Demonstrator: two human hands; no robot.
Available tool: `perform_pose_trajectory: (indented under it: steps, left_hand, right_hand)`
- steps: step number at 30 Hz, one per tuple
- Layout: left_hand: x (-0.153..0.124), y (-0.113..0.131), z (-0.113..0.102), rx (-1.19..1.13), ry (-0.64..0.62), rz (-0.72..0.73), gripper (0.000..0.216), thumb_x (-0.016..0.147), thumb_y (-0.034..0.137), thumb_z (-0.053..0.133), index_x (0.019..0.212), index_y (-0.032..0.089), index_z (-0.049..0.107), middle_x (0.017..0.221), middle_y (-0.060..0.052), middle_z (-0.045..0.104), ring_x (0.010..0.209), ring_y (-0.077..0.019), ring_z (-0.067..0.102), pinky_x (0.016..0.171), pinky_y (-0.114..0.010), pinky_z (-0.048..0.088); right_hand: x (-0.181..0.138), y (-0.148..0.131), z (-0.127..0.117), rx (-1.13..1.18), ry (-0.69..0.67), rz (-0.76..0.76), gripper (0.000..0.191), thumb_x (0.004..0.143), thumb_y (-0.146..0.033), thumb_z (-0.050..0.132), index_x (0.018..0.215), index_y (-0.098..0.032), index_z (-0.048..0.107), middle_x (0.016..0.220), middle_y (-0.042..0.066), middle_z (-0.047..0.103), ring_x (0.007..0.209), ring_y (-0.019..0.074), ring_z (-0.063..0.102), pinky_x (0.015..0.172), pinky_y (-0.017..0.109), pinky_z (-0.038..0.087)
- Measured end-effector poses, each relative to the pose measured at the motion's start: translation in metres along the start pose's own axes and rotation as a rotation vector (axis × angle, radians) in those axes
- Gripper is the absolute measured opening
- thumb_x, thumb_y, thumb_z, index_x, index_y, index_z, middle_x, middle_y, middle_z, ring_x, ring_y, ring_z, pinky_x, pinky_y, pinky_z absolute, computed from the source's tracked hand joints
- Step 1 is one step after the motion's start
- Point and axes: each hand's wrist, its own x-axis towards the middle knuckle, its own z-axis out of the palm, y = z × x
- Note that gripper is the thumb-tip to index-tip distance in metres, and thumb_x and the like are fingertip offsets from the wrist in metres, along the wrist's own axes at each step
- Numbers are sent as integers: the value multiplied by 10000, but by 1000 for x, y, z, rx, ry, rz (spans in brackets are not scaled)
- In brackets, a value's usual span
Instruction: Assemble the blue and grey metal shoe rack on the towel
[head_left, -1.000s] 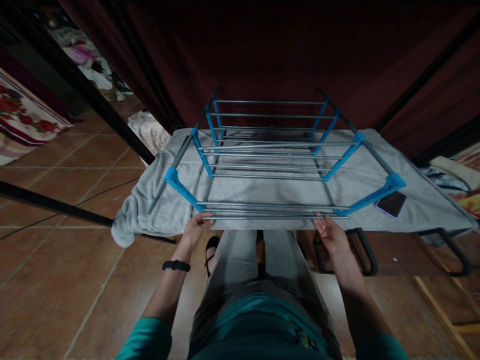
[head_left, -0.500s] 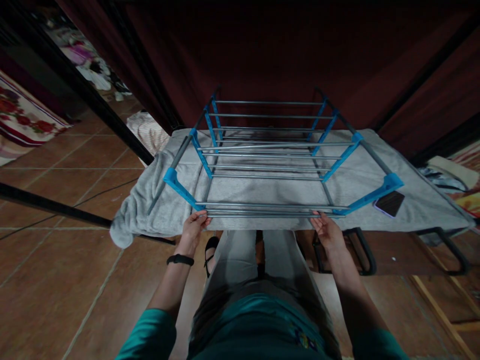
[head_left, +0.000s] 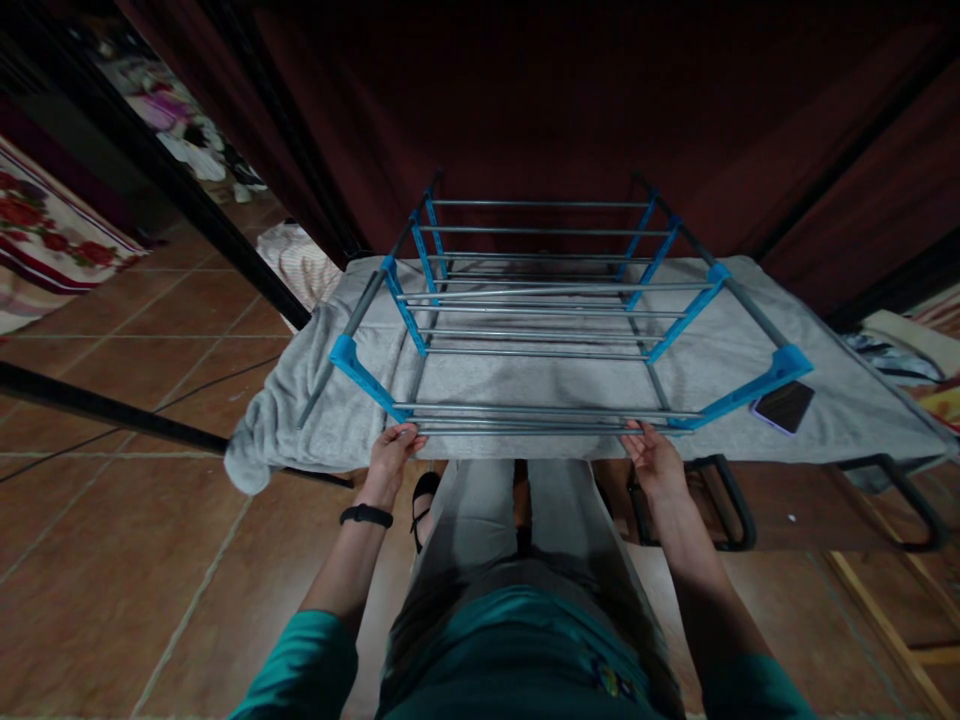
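Observation:
A clothes drying rack (head_left: pixel 757 388) with grey metal bars and blue plastic joints lies on a table spread with a grey blanket (head_left: pixel 525 385). At the near edge, my left hand (head_left: pixel 391 455) is closed around the left end of the rack's front bars. My right hand (head_left: pixel 654 458) grips the same bars near their right end, its fingers curled from below. Several parallel bars run across between the blue side pieces. My fingertips are partly hidden by the bars.
A phone (head_left: pixel 784 407) rests on the blanket beside the rack's right corner. Black metal posts (head_left: pixel 187 200) stand at the left, with a dark red curtain (head_left: pixel 540 110) behind. Black tubular handles (head_left: pixel 731 505) sit below the table edge. A cable (head_left: pixel 210 383) crosses the tiled floor.
Both hands keep their hold on the front bars. The whole view has shifted very slightly; the rack otherwise looks the same.

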Motion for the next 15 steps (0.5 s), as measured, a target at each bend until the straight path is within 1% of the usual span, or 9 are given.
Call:
perform_pose_trajectory:
  steps: [6,12,15]
  left_hand:
    - [3,-2,-2,26,0,-7,182,660,96,803,766,119,657,714,-8,675,607,-114,668,681,-256,579]
    - [3,-4,-2,32,-1,4,168,677,105,799,766,121,657,704,-9,676,608,-114,666,678,-255,581]
    - [3,-4,-2,25,6,6,189,664,104,811,763,121,652,706,-4,675,601,-113,668,665,-247,577]
  right_hand:
    - [0,0,-1,-18,7,20,65,834,-132,641,843,-196,633,819,21,736,777,123,721,782,246,612]
    - [4,5,-8,-19,39,78,111,857,-112,573,824,-208,618,750,3,712,717,114,701,733,246,622]
    - [6,8,-10,-30,53,94,112,853,-109,575,816,-209,608,744,0,704,709,112,695,724,239,622]
